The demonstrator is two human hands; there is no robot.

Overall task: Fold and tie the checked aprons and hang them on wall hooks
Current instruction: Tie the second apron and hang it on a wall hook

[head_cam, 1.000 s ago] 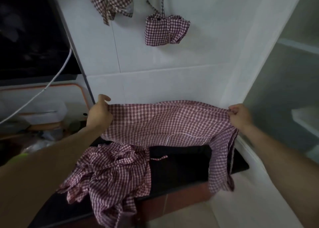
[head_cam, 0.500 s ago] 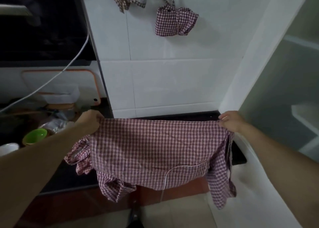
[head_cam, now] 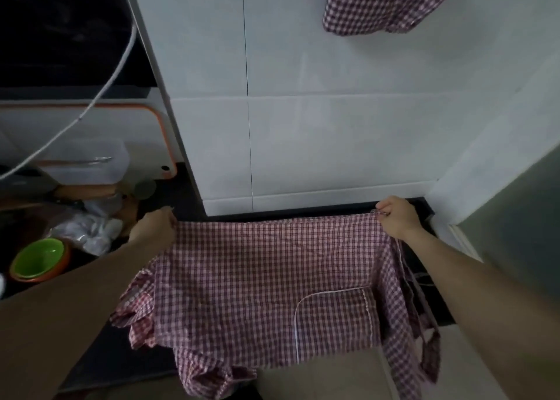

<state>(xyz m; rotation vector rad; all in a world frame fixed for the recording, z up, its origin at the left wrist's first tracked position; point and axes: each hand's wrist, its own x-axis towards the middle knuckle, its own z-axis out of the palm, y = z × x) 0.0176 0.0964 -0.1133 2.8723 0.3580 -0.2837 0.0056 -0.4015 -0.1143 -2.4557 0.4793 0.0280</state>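
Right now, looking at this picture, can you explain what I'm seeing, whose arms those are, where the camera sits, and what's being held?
No machine here: a person's two bare arms, filmed by a wide-angle camera worn on the head, looking down. The left hand and right hand each pinch a top corner of a red-and-white checked cloth apron, stretched over a dark countertop. Another checked apron hangs on the white tiled wall. At left sits a green bowl.

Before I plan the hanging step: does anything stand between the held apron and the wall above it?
Nothing visible does. The left hand and right hand hold the apron spread just before bare white wall tiles. A hung apron takes the upper right; no hooks are visible.
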